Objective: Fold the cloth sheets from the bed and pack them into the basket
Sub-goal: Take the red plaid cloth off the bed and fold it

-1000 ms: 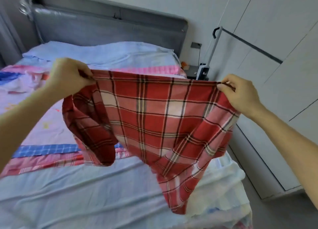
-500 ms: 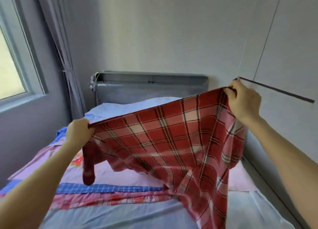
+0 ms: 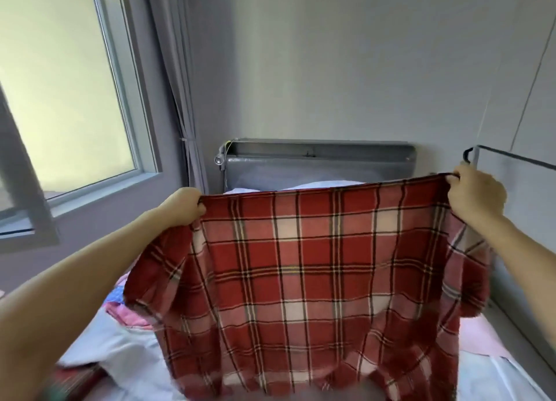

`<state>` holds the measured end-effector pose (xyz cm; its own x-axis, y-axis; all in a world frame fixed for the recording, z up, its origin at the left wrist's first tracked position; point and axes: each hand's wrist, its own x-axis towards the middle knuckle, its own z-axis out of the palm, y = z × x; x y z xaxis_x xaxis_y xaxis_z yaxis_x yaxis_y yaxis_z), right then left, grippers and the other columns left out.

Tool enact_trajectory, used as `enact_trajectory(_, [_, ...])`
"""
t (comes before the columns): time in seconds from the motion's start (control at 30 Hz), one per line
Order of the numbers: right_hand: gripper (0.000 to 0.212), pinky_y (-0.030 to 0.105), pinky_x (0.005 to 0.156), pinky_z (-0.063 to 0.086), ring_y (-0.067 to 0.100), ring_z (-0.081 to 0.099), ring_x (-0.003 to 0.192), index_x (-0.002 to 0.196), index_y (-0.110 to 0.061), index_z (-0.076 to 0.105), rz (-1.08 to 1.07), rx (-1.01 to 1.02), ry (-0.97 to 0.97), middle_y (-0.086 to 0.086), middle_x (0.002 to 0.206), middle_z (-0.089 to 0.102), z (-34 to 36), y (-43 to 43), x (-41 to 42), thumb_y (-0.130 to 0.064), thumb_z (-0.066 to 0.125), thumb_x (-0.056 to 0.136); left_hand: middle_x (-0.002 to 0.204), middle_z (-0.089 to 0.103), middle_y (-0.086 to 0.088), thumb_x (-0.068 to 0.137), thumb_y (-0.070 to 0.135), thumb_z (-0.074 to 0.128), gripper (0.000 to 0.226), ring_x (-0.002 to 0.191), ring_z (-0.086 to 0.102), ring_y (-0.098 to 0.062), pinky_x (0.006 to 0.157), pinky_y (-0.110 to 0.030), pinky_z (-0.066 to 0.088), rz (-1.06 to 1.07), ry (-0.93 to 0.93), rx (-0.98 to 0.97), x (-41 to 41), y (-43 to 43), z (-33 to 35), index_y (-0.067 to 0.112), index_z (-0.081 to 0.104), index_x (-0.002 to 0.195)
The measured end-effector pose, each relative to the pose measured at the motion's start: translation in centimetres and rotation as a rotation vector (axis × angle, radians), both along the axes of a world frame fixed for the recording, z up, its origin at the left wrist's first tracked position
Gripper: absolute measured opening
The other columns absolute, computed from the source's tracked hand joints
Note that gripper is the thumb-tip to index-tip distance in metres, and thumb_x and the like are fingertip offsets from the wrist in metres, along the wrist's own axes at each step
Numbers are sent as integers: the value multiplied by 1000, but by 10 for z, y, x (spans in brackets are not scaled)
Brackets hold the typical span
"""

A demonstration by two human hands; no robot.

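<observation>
Two hands (image 3: 183, 206) (image 3: 475, 194), one plaid cloth (image 3: 307, 286)

Red, white and black plaid cloth (image 3: 304, 280); grey headboard (image 3: 319, 165); pale blue, perhaps white, bedsheet (image 3: 120, 352).

Home bedroom: bed (image 3: 126, 349) with grey padded headboard (image 3: 319, 167), window (image 3: 60, 78) with grey curtain (image 3: 180, 84) at left, white wardrobe doors (image 3: 529, 99) at right.
</observation>
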<state>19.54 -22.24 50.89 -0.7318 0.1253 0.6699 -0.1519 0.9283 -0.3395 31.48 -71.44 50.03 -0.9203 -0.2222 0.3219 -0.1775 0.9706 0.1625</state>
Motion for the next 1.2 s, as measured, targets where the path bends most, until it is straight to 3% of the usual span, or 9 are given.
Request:
enact_trajectory(0.2, [7, 36, 63, 30, 39, 50, 80, 85, 3, 47, 37, -130, -25, 33, 95, 56, -12, -39, 15, 9, 45, 89, 98, 64, -25, 84, 8, 57, 15, 96, 59, -39, 74, -37, 42, 137, 1, 0, 36, -21, -47, 5, 54, 69])
enact_trajectory(0.33, [18, 34, 66, 26, 39, 52, 88, 103, 7, 49, 112, -241, -17, 33, 104, 56, -18, -68, 27, 12, 39, 88, 104, 66, -21, 82, 0, 51, 19, 101, 60, -38, 82, -38, 45, 291, -49, 55, 69, -39, -110, -1, 66, 94])
enact_trajectory(0.47, [15, 36, 64, 32, 41, 54, 86, 103, 4, 49, 107, -246, -127, 27, 94, 55, -32, -81, 25, -3, 43, 91, 97, 66, -27, 82, -6, 49, 18, 93, 61, -40, 77, -39, 44, 367, 101, 404, 76, -49, -127, -10, 66, 88])
enact_trajectory(0.57, [15, 37, 65, 37, 35, 54, 76, 82, 1, 56, 171, -158, -287, 19, 77, 58, -45, -76, 18, -13, 53, 86, 85, 64, -20, 82, -8, 45, 22, 81, 54, -26, 74, -38, 44, 345, 199, 778, 73, -76, -114, -5, 65, 75])
enact_trajectory(0.67, [25, 35, 64, 36, 24, 50, 68, 62, -6, 53, 412, -227, -634, 7, 66, 54, -54, -68, 12, -12, 71, 77, 58, 57, -10, 78, -2, 50, 16, 49, 55, -17, 49, -23, 47, 277, 141, 1067, 72, -96, -89, 6, 58, 67])
enact_trajectory(0.73, [26, 37, 82, 47, 22, 59, 79, 80, 0, 63, 510, -263, -887, 7, 81, 64, -57, -63, 3, -18, 80, 70, 58, 56, -10, 77, -10, 53, 13, 37, 52, -13, 38, -14, 42, 196, 63, 1008, 67, -107, -72, 2, 59, 77])
enact_trajectory(0.83, [66, 37, 88, 52, 24, 68, 89, 97, -8, 74, 514, -185, -971, 7, 94, 74, -63, -64, -30, -44, 89, 44, 63, 61, -8, 83, -3, 63, 14, 49, 57, -13, 48, -19, 48, 95, 23, 808, 41, -129, -58, 6, 63, 73])
enact_trajectory(1.03, [32, 34, 81, 43, 32, 61, 98, 103, -1, 71, 353, -142, -660, 16, 104, 68, -81, -98, -98, -19, 77, 77, 62, 58, -9, 80, 26, 74, 28, 67, 52, -25, 61, -29, 31, 4, -203, 147, -53, -178, -70, 12, 61, 59])
enact_trajectory(1.2, [25, 32, 66, 39, 32, 60, 93, 98, -15, 73, 152, 41, -586, 15, 100, 68, -109, -124, -143, -32, 73, 81, 99, 68, -16, 88, 29, 62, 28, 96, 61, -30, 78, -29, 39, -24, -360, -194, -135, -223, -128, 3, 71, 94])
